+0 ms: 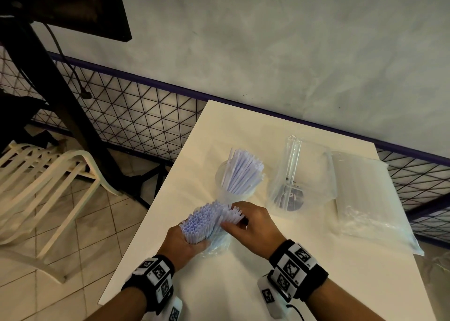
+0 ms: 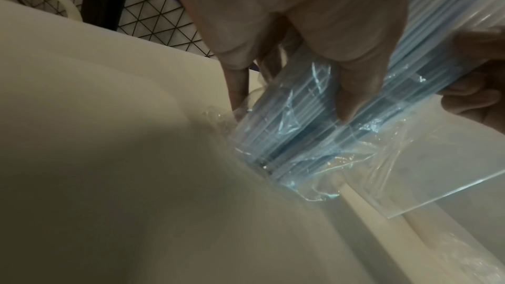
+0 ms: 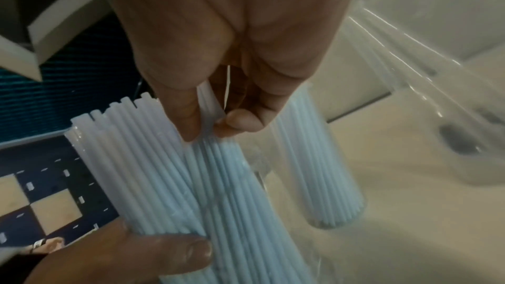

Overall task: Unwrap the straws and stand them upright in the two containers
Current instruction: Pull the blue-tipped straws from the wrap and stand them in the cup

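Note:
My left hand (image 1: 181, 244) grips a thick bundle of pale blue straws (image 1: 202, 221) near the table's front left, its lower part still in a clear plastic wrapper (image 2: 314, 141). My right hand (image 1: 246, 219) pinches a few straws (image 3: 210, 111) at the bundle's right side between thumb and fingers. A clear cup (image 1: 220, 174) behind the hands holds several straws (image 1: 243, 173) standing upright. A second clear container (image 1: 289, 194) with a dark label sits to its right, under loose plastic wrap.
The white table (image 1: 243, 284) ends at a wire mesh fence (image 1: 136, 111) and grey wall. A sealed bag of straws (image 1: 362, 194) lies at the right. A white slatted chair (image 1: 43, 174) stands on the tiled floor to the left.

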{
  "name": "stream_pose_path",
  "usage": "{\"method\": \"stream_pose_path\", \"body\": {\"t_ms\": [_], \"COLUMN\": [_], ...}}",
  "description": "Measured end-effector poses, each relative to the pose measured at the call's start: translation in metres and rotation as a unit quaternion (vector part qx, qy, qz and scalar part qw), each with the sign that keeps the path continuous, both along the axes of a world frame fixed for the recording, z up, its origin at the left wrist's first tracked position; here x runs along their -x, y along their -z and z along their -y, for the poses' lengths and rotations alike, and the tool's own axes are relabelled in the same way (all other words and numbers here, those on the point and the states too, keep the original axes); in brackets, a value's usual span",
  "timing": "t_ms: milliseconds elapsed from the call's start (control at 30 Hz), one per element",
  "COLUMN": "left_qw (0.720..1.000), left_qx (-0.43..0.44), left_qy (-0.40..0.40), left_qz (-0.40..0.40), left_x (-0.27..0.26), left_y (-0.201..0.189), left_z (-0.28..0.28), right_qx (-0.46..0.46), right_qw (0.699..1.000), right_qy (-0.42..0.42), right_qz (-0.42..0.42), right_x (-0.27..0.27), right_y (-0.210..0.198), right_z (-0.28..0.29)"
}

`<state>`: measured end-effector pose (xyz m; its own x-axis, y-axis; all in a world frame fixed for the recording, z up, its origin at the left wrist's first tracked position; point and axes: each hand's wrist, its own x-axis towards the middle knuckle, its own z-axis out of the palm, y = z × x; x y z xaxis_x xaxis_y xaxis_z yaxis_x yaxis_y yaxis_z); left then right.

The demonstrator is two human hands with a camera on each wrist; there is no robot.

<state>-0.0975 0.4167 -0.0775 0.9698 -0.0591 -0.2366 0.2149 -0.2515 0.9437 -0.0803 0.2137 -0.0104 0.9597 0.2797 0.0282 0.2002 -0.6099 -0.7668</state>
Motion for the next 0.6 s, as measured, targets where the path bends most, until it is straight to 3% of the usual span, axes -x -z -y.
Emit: {"method": "stream_pose_path", "body": {"t_ms": [133,300,467,600], "left_qw": [1.000,1.000,1.000,1.000], "left_qx": [-0.008,-0.017,-0.016,-0.011], "left_qy": [0.000,-0.005,-0.002,-0.001], "left_qz": [0.005,-0.002,-0.015,-0.014], "left_x": [-0.001,-0.001,0.000,0.000], "left_y": [0.003,0.011,0.008,0.007], "left_z": [-0.001,-0.003,-0.002,-0.002], "right_qx": [0.038,0.018,-0.088,-0.051], "right_qw": [0.998,0.998,0.994,0.997], "right_qy": [-0.040,-0.015,0.052,0.011], "right_qz": [0.037,0.051,-0.040,-0.050], "right_x": [-0.002,-0.002,-0.001,-0.004], "right_y": [-0.004,0.002,0.010,0.009], "right_z": [0.001,0.000,-0.002,-0.003]}}
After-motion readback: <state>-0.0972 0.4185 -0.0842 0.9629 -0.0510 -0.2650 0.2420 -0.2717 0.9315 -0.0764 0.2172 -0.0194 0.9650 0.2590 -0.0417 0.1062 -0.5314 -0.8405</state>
